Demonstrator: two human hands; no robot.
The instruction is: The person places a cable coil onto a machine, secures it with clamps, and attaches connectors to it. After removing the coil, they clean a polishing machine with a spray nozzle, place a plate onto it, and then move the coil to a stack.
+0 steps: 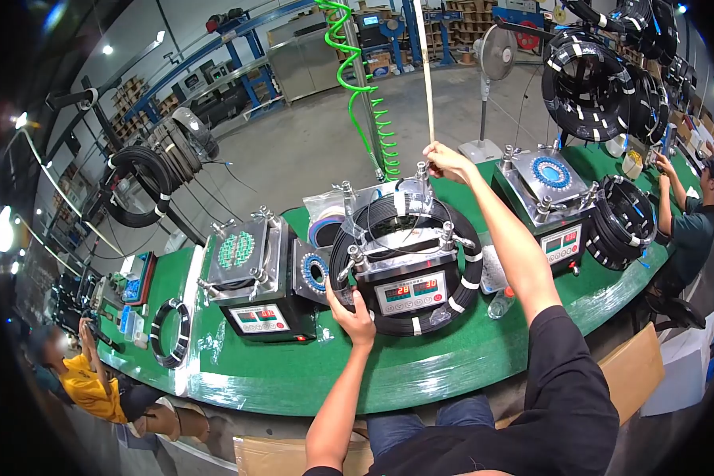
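Note:
My left hand grips the left side of a coil of black cable bound with white bands. The coil rings a metal-topped machine whose front display reads 28 and 30. My right hand is raised behind the machine's back posts, fingers closed at the lower end of a long pale pole. Blue connectors form a ring on a metal plate beside my left hand. A small clear bottle is right of the coil.
Similar machines stand left and right on the green tabletop. More cable coils hang at upper right. A green coiled hose hangs behind the table. Other people work at both ends, one in a yellow shirt.

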